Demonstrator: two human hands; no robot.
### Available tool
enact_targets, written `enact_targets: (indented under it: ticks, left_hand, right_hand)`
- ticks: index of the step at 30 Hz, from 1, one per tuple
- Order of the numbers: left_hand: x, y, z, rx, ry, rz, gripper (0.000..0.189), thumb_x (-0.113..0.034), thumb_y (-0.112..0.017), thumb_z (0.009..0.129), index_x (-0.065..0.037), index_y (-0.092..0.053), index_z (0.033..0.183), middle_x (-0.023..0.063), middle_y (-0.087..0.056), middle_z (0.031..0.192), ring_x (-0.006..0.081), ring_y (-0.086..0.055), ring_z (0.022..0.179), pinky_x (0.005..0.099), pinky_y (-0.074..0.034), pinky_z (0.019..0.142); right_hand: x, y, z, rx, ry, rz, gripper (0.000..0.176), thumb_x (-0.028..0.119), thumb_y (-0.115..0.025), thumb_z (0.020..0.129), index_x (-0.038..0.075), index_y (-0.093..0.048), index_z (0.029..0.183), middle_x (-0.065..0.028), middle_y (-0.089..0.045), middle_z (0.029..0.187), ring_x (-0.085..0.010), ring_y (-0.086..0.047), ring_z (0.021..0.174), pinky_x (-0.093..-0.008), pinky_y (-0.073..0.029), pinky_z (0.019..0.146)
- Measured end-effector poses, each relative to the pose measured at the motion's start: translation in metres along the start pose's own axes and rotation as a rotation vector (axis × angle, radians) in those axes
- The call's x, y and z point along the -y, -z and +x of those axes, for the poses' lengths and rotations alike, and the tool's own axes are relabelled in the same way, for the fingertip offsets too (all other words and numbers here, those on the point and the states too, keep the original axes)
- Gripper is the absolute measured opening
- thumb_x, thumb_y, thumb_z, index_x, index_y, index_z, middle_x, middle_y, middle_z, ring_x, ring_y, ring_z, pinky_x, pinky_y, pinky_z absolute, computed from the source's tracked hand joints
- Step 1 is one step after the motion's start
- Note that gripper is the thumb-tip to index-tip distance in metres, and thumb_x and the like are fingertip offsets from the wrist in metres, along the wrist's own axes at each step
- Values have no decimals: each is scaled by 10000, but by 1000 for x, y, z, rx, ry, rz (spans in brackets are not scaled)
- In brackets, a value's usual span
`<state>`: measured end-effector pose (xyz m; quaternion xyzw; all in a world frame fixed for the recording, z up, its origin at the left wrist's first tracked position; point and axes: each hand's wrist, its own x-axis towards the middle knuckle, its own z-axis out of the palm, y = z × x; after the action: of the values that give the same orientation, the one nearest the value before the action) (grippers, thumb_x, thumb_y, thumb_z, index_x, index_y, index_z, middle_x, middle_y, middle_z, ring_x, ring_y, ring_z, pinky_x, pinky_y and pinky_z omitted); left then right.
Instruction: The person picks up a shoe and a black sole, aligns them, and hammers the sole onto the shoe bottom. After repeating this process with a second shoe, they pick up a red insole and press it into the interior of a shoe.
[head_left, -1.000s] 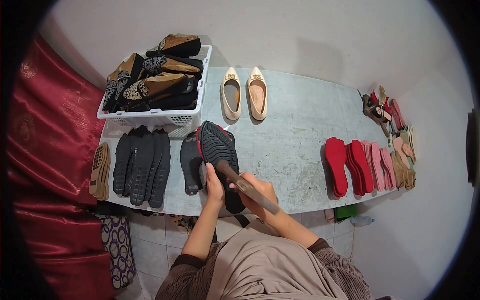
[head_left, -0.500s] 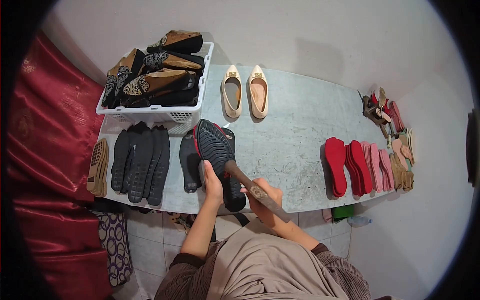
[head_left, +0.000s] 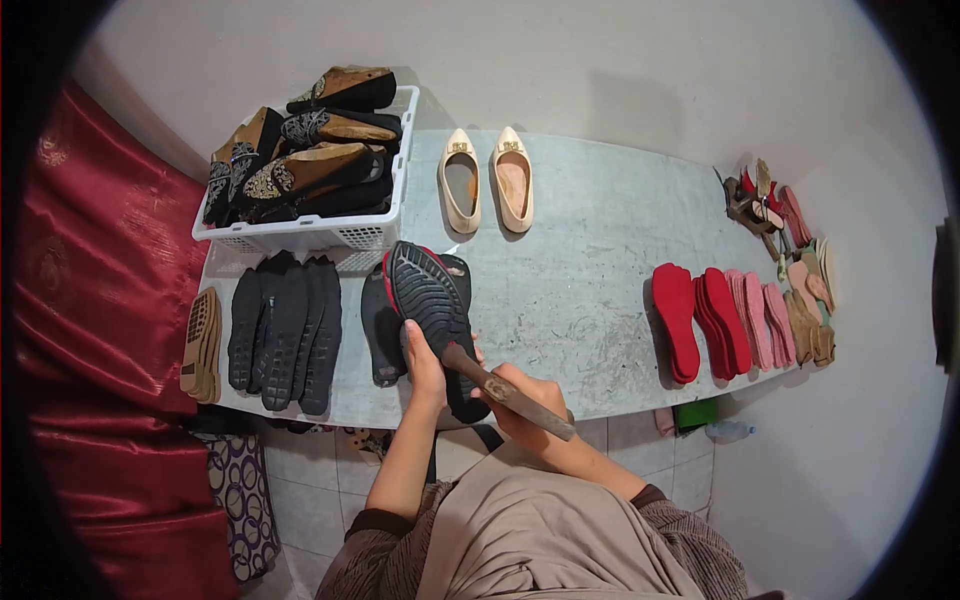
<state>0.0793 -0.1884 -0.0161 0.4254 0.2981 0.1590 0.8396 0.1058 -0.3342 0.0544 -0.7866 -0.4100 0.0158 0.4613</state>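
Note:
A black ridged shoe sole (head_left: 425,290), with a strip of red along its upper left edge, is tilted with its tread facing me. Wrapped round its left side is my left hand (head_left: 425,368), thumb along the edge and fingertips showing on the far side. My right hand (head_left: 528,395) is closed on a worn hammer (head_left: 480,372) with a wooden handle. The hammer's head lies over the lower middle of the tread, and its handle end points down to the right. Behind the held sole, a black shoe piece (head_left: 382,335) lies on the table.
A white basket (head_left: 402,185) holds black shoes on lasts. Cream flats (head_left: 460,190) stand behind my hands. Black soles (head_left: 285,335) and tan soles (head_left: 202,345) lie left; red insoles (head_left: 675,320) and pink ones (head_left: 757,320) right. Tools (head_left: 755,215) sit at the table's far right.
The hammer's head has moved slightly down the sole toward its heel end, and my right hand has come a little lower. The whole view has shifted a little.

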Motion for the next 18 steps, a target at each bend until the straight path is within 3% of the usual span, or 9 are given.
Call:
enact_targets:
  ticks: [2, 4, 7, 10, 17, 18]
  left_hand:
    - [4, 5, -1, 23, 26, -12, 884, -724, -89, 812, 19, -568, 850, 124, -589, 648, 224, -584, 563, 305, -496, 518]
    - [-4, -3, -5, 82, -20, -67, 754, -623, -130, 883, 23, -520, 900, 147, -603, 743, 237, -599, 563, 348, -519, 505]
    - [2, 0, 1, 92, 44, -143, 752, -623, -127, 883, 19, -518, 907, 146, -597, 744, 246, -598, 561, 352, -516, 504]
    - [12, 11, 9, 55, 93, -176, 750, -623, -128, 883, 17, -520, 907, 144, -593, 737, 249, -596, 565, 352, -511, 502]
    - [6, 7, 11, 89, 15, -36, 745, -625, -141, 883, 14, -523, 905, 146, -595, 729, 246, -594, 577, 345, -511, 526]
    - [6, 5, 11, 21, 20, -25, 806, -680, -127, 844, 9, -545, 877, 139, -590, 677, 235, -585, 561, 333, -502, 522]
  right_hand:
    - [2, -2, -2, -11, -21, 5, 192, 162, -693, 760, 60, -531, 753, -91, -554, 582, -275, -561, 479, -304, -424, 431]
    - [3, 0, 2, -39, -37, 6, 206, 175, -696, 759, 64, -524, 740, -93, -543, 573, -275, -550, 466, -307, -418, 424]
    - [6, 9, 7, 20, -60, -89, 196, 165, -697, 760, 70, -527, 737, -91, -522, 550, -262, -537, 450, -309, -413, 421]
    - [8, 11, 3, -80, -30, 27, 218, 207, -685, 772, 78, -516, 726, -88, -516, 537, -253, -537, 443, -319, -408, 414]
    - [-3, 1, 4, -20, -46, -137, 215, 186, -701, 754, 77, -518, 729, -75, -509, 521, -246, -536, 437, -314, -411, 416]
    - [-1, 3, 3, -55, -30, -69, 231, 211, -691, 762, 79, -507, 716, -78, -516, 527, -249, -539, 437, -321, -410, 412]
